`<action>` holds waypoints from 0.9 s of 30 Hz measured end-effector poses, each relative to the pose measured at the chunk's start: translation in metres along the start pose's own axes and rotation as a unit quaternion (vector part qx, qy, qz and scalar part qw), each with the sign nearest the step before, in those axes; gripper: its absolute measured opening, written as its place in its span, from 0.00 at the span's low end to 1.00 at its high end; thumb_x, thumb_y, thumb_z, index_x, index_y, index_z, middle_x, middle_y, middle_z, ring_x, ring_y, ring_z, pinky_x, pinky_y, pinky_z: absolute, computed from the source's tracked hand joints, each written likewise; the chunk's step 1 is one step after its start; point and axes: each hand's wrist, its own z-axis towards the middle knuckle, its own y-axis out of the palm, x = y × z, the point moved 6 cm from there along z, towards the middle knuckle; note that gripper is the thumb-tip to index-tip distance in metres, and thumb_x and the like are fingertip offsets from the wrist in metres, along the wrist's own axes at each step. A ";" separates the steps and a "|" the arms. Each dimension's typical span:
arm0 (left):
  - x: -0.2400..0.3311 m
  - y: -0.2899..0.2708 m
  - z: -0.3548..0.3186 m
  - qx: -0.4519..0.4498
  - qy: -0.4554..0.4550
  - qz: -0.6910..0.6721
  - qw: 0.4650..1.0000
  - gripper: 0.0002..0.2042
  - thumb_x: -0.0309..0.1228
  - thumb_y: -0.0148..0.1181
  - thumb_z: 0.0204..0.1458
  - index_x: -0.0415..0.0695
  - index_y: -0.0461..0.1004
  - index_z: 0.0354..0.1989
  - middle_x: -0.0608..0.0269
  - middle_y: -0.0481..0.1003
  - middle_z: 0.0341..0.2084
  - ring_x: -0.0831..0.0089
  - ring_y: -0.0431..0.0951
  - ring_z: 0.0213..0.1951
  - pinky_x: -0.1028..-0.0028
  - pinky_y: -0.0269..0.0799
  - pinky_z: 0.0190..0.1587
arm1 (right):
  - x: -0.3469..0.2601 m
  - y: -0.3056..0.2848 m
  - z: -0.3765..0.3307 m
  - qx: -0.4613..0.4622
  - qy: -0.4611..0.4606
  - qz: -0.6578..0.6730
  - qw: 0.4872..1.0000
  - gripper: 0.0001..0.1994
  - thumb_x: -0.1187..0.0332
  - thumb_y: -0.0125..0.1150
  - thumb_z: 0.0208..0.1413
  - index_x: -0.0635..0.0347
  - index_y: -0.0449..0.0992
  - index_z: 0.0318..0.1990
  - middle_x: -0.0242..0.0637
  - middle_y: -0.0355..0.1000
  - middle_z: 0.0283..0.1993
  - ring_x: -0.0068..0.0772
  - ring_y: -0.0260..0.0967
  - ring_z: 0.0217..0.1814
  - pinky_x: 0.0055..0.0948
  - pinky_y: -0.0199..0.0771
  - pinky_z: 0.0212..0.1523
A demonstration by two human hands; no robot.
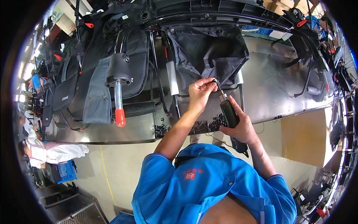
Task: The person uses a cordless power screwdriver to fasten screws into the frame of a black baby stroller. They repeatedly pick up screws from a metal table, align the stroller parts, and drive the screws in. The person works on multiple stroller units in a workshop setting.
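My right hand (241, 127) is wrapped round a dark electric screwdriver (230, 115), its metal nose pointing up and away from me. At the tip of that tool, my left hand (201, 93) pinches a small black clip (215, 80) between thumb and fingers. Just beyond both hands hangs a black fabric panel (210, 50), stretched on a frame of black tubes (175, 106). Small black clips (218, 122) lie scattered along the near edge of the bench, beneath my hands. What the screwdriver's bit touches is too small to tell.
The metal bench (274, 82) runs across in front of me. Left stands another folded frame with grey fabric (97, 93) and a red-tipped clear tube (119, 108). A cardboard sheet (305, 138) is at the right. A person in white (56, 151) works far left.
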 end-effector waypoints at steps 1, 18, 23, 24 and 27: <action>0.000 0.001 -0.001 0.010 0.001 0.002 1.000 0.11 0.20 0.65 0.53 0.31 0.77 0.44 0.60 0.79 0.31 0.76 0.79 0.31 0.78 0.77 0.39 | -0.001 -0.002 -0.001 0.001 -0.004 -0.022 1.000 0.52 0.72 0.75 0.37 0.54 0.51 0.73 0.46 0.73 0.58 0.33 0.72 0.58 0.29 0.67 0.61; 0.023 -0.008 0.012 -0.074 0.117 0.073 0.988 0.11 0.14 0.60 0.53 0.37 0.79 0.44 0.62 0.77 0.35 0.73 0.79 0.39 0.75 0.76 0.45 | 0.009 0.013 0.006 -0.113 0.100 0.238 0.959 0.55 0.71 0.76 0.40 0.54 0.44 0.75 0.37 0.65 0.57 0.24 0.70 0.42 0.23 0.77 0.43; 0.005 -0.010 0.019 -0.031 0.002 -0.146 0.989 0.09 0.19 0.60 0.56 0.37 0.78 0.45 0.58 0.80 0.36 0.68 0.80 0.38 0.68 0.77 0.46 | 0.001 0.017 0.016 -0.046 0.000 0.140 0.989 0.55 0.68 0.79 0.40 0.60 0.46 0.74 0.38 0.62 0.64 0.25 0.58 0.65 0.27 0.55 0.67; 0.004 -0.013 0.019 -0.017 -0.008 -0.154 0.988 0.09 0.20 0.59 0.57 0.38 0.78 0.45 0.58 0.80 0.37 0.67 0.81 0.38 0.67 0.77 0.46 | 0.000 0.016 0.017 -0.035 -0.018 0.113 0.993 0.55 0.68 0.79 0.40 0.60 0.46 0.74 0.39 0.62 0.65 0.25 0.58 0.65 0.27 0.55 0.67; 0.003 -0.015 0.019 -0.018 -0.011 -0.121 0.992 0.09 0.20 0.59 0.57 0.39 0.78 0.45 0.58 0.80 0.37 0.67 0.81 0.39 0.67 0.77 0.46 | -0.003 0.014 0.017 -0.026 -0.042 0.076 0.996 0.55 0.67 0.79 0.40 0.60 0.47 0.74 0.40 0.62 0.65 0.26 0.58 0.66 0.27 0.55 0.67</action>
